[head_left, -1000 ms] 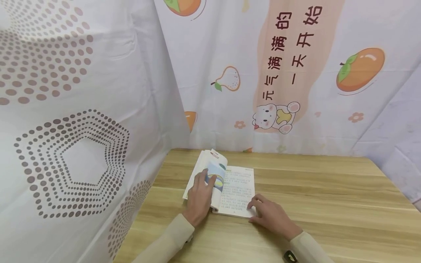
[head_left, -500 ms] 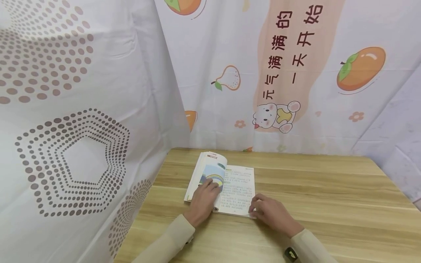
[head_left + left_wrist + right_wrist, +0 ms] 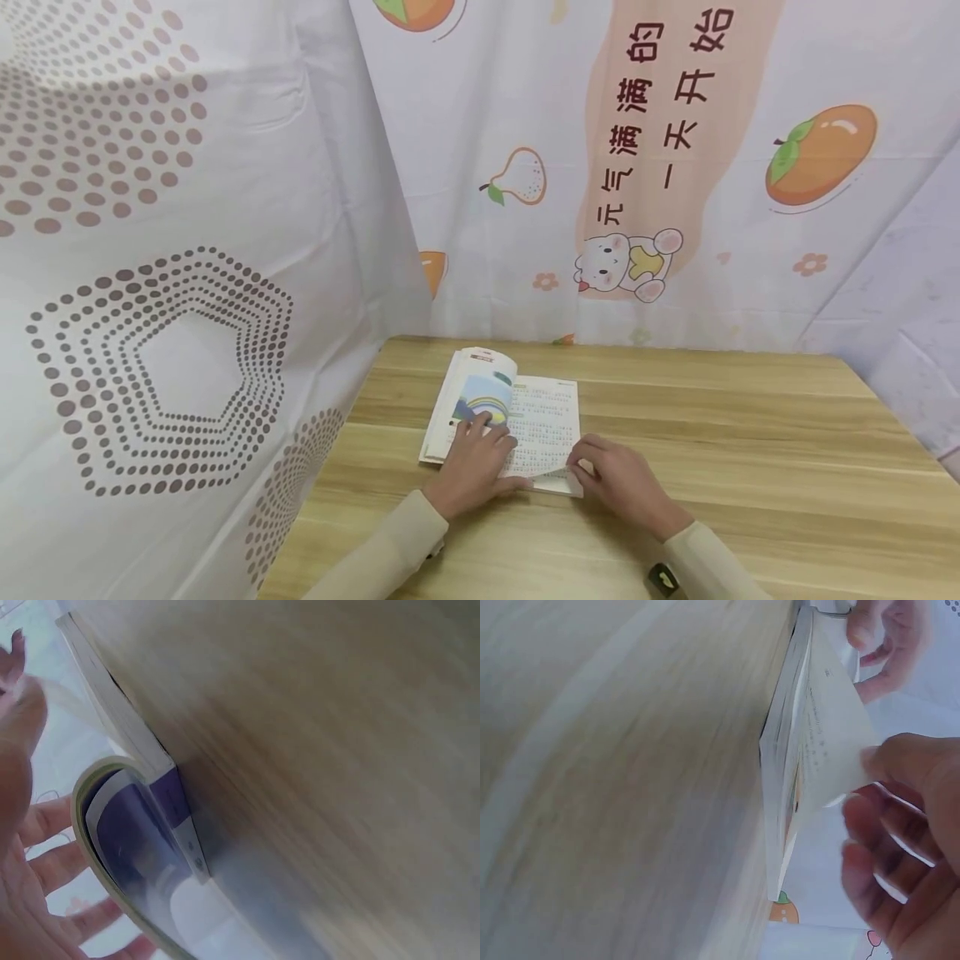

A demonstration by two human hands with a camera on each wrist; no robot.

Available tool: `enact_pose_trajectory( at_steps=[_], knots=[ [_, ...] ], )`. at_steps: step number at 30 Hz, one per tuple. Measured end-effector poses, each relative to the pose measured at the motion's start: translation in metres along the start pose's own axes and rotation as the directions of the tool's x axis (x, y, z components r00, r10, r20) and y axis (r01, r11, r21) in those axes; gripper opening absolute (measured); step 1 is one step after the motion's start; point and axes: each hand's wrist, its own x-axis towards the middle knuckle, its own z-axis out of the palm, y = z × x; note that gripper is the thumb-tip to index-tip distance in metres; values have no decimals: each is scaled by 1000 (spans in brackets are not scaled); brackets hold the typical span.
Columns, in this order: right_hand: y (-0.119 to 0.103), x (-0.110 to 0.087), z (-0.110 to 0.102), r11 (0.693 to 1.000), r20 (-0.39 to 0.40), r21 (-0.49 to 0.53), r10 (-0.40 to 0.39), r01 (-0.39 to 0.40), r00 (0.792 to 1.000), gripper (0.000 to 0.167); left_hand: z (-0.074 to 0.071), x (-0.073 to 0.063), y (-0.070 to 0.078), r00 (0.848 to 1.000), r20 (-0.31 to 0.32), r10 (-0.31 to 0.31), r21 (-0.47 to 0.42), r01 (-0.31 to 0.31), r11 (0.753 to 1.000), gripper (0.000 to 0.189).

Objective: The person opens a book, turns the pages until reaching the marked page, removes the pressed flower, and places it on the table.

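Observation:
A book (image 3: 542,417) lies spread on the wooden table, its left-side pages curving up from the spine. In the head view, my left hand (image 3: 471,467) rests on the left page, which has a rainbow picture (image 3: 483,398). Its fingers are spread, and the thumb reaches over the bottom edge of the right page. At the book's lower right corner, my right hand (image 3: 624,483) pinches a page between thumb and finger. That page (image 3: 831,739) stands lifted off the stack in the right wrist view. From the left wrist, the rolled-back cover (image 3: 112,825) shows beside my fingers.
The wooden table (image 3: 735,450) stretches away to the right of the book. A printed curtain (image 3: 480,275) hangs behind the table, and a dotted white curtain (image 3: 330,275) runs along its left side.
The left hand has moved right and down, its thumb now extended over the right page's lower edge. The right hand has taken the page's corner and raised it off the book.

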Motion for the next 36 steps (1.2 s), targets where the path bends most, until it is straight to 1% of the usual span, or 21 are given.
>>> enact_pose_trajectory(
  at_steps=[2, 4, 7, 10, 12, 15, 17, 18, 21, 24, 26, 27, 31, 33, 35, 36],
  knots=[
    [-1, 1, -1, 1000, -48, 14, -18, 18, 999, 13, 0, -1, 1, 1000, 8, -9, 9, 9, 1000, 62],
    [-1, 1, -2, 999, -94, 30, -25, 27, 995, 16, 2, -1, 2, 1000, 5, -17, 31, 17, 999, 58],
    [-2, 2, -3, 999, -145, 51, -1, 9, 989, 19, 2, -1, 3, 1000, -5, -26, 62, 26, 998, 49],
    [-2, 1, -4, 996, -170, 77, 46, -34, 984, 22, 3, 0, 4, 999, -11, -36, 84, 37, 996, 42],
    [-2, 0, -5, 994, -164, 95, 69, -54, 984, 27, 3, 1, 5, 998, -14, -54, 96, 55, 994, 37],
    [-2, -2, -5, 989, -98, 115, 106, -94, 990, 33, 3, 2, 6, 995, -45, -84, 122, 89, 989, 28],
    [-2, -4, -5, 987, -29, 115, 118, -114, 993, 34, 3, 3, 5, 992, -73, -100, 136, 109, 985, 23],
    [-2, -5, -4, 986, 12, 106, 125, -126, 992, 34, 3, 4, 5, 990, -93, -105, 142, 117, 983, 23],
    [-1, -9, -1, 987, 125, 63, 141, -150, 982, 37, 5, 5, 2, 982, -156, -103, 143, 125, 982, 34],
    [-2, -12, 3, 986, 211, 38, 149, -160, 966, 41, 6, 5, -1, 969, -228, -96, 139, 130, 982, 46],
    [-3, -13, 3, 986, 238, 34, 149, -161, 960, 44, 6, 5, -3, 963, -247, -104, 135, 140, 981, 49],
    [-3, -13, 3, 987, 244, 33, 147, -160, 959, 45, 6, 4, -4, 963, -246, -112, 131, 148, 980, 52],
    [-2, -12, 4, 989, 243, 28, 133, -145, 961, 47, 2, 4, -5, 965, -204, -165, 114, 191, 975, 65],
    [-2, -11, 4, 989, 248, 22, 133, -143, 960, 47, 1, 4, -5, 964, -193, -185, 106, 208, 972, 71],
    [-2, -11, 5, 990, 253, 13, 132, -140, 958, 47, 0, 4, -5, 959, -206, -196, 96, 219, 971, 73],
    [-2, -10, 5, 990, 257, 10, 133, -140, 957, 46, 0, 4, -5, 955, -223, -196, 90, 220, 971, 74]
  ],
)
